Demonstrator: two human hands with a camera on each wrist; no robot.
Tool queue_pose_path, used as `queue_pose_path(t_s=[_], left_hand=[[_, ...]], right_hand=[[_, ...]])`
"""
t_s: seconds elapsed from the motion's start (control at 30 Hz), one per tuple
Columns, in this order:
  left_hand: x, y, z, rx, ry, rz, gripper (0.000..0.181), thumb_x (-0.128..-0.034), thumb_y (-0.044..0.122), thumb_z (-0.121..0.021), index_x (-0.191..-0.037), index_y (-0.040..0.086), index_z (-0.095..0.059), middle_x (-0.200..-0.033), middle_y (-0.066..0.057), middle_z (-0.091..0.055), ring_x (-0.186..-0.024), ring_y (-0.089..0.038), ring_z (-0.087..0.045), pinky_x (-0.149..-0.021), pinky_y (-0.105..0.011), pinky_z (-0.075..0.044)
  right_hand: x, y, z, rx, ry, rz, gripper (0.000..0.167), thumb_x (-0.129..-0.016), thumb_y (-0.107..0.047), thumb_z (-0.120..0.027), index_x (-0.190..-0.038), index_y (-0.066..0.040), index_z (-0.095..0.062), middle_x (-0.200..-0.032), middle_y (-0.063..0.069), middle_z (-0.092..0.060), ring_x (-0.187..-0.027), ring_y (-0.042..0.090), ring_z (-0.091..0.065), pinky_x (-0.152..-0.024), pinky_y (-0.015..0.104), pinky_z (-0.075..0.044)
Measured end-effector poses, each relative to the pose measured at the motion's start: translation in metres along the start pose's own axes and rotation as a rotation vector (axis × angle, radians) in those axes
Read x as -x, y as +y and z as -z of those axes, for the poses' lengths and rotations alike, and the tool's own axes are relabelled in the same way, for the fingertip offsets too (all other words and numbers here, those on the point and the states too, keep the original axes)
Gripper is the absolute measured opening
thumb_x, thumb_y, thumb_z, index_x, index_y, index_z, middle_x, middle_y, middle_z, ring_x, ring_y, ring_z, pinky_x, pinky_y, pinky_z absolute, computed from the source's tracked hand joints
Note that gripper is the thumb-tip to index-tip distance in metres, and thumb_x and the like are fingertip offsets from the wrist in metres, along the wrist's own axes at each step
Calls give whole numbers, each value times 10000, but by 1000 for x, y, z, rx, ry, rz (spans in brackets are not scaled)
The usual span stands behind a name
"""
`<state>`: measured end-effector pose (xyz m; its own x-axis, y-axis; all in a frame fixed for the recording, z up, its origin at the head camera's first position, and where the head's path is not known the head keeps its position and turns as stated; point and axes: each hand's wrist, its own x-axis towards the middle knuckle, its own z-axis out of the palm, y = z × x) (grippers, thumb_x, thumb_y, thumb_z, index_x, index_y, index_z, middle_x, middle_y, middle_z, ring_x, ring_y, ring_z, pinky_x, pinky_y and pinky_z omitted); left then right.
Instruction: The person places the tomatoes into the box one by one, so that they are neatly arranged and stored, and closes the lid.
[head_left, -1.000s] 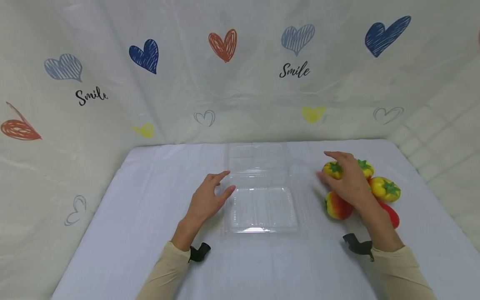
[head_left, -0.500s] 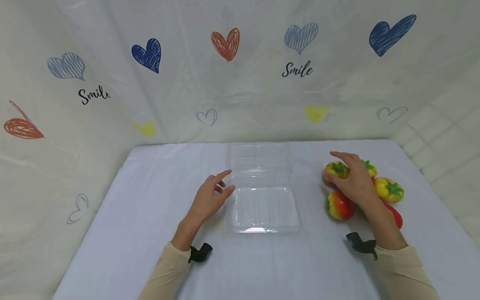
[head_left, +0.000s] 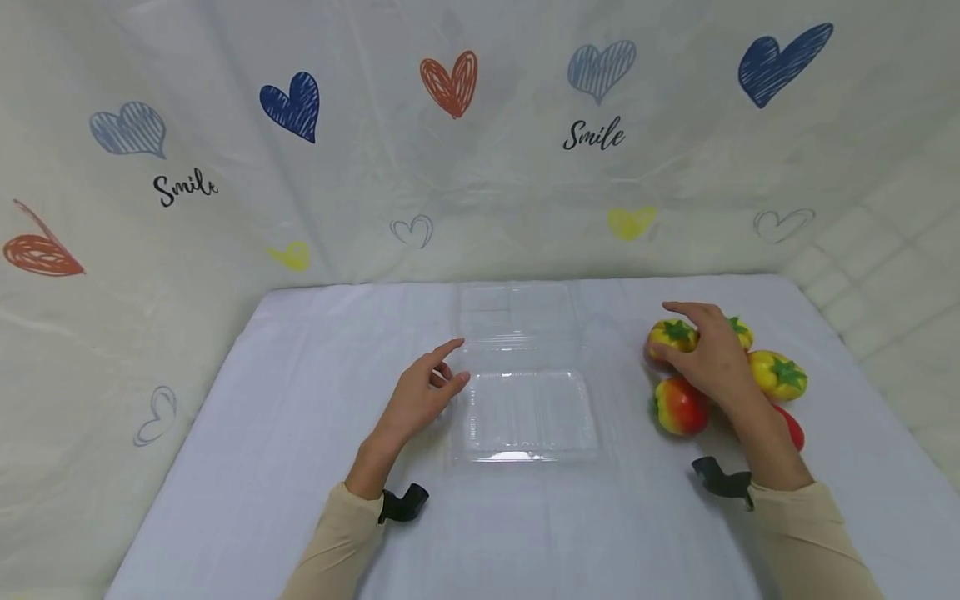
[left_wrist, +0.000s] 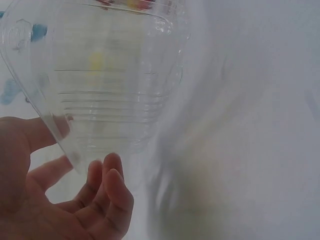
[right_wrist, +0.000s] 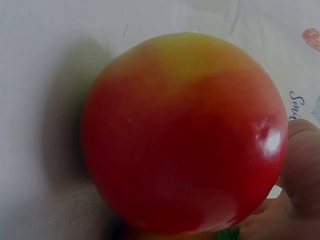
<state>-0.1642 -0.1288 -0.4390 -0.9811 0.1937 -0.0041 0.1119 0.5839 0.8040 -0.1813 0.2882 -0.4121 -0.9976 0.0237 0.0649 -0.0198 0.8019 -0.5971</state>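
The clear plastic clamshell container (head_left: 531, 457) lies unfolded on the white cloth, its lid (head_left: 517, 310) to the back. At its left edge is my left hand (head_left: 416, 396), with index finger and thumb apart. In the left wrist view, fingers overlap the clear plastic (left_wrist: 110, 75); whether they touch it I cannot tell. My right hand (head_left: 716, 358) is over a yellow toy fruit with a green leafy top (head_left: 677, 333), thumb across its front and index finger arched above with a visible gap. A red-and-yellow fruit (right_wrist: 185, 140) fills the right wrist view, hiding most of the hand.
Beside the right hand lie another red-and-yellow toy fruit (head_left: 681, 407), a yellow one (head_left: 778, 375), a partly hidden yellow one (head_left: 740, 332) and a red one (head_left: 791, 427). A cloth wall (head_left: 510, 183) printed with hearts stands behind the table.
My right hand has shifted slightly rightward, bringing its thumb over the front of the yellow fruit. The left hand and the container stay nearly in place.
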Motion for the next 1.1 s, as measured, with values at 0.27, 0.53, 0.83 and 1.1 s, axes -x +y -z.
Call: queue_pose_path(t_s=[0.27,0.53,0.83,1.1], left_hand=[[-2,0,0,22,-9,9,596,-982,296,-712,-1544,261,-515,-1031,-68,-636,-899,-193,-624,-714,-277,-517],[-2,-1,-1,35,-16,19,597,-983,300,-708,-1545,262,-510,-1031,-69,-635,-900,-193,-623,-701,-272,-509],[-1,-3,-2,48,-21,48,595,-984,304,-709,-1544,293,-508,-1045,-72,-642,-890,-198,-624,-682,-261,-528],[-1,-2,-2,68,-33,56,606,-984,297,-709,-1551,300,-497,-1052,-80,-648,-840,-183,-620,-653,-267,-550]], right_hand=[[-3,6,1,89,-50,-41,652,-935,-304,-770,-1496,-85,-519,-1520,296,-401,-1337,515,-404,-1110,753,-373],[-5,9,1,164,-95,-79,607,-923,-279,-781,-1426,-44,-536,-1491,323,-389,-1270,518,-415,-1086,749,-407],[-5,16,4,171,-125,-89,682,-917,-363,-785,-1452,-88,-462,-1394,312,-437,-1166,477,-463,-990,716,-479],[-2,16,7,101,-89,-51,791,-918,-445,-774,-1534,-99,-420,-1486,306,-430,-1260,493,-436,-1054,750,-422]])
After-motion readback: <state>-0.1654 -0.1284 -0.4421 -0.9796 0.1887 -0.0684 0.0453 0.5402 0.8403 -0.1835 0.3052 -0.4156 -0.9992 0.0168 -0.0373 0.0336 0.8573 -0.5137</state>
